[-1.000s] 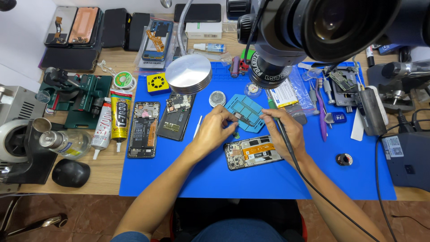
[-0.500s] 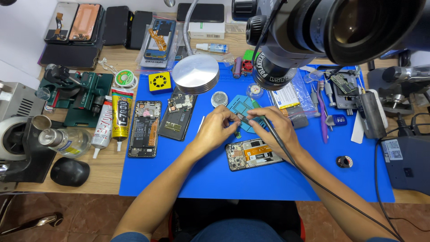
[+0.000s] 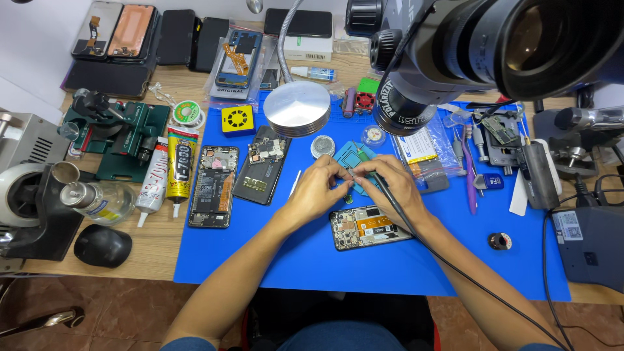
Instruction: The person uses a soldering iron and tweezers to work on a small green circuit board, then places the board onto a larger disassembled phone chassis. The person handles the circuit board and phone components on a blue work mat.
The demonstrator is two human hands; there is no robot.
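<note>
Left of the hands, two opened phones (image 3: 214,186) lie side by side on the blue mat (image 3: 312,260), with glue tubes (image 3: 170,170) further left on the wooden bench. Beyond the fingers stands a round metal lamp base (image 3: 297,108). Far right rests a dark grey box (image 3: 591,246).

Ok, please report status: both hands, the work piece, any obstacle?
Left hand pinches a small part over the teal fixture. Right hand holds corded soldering iron, tip at part. Opened phone just below; microscope head overhangs.
</note>
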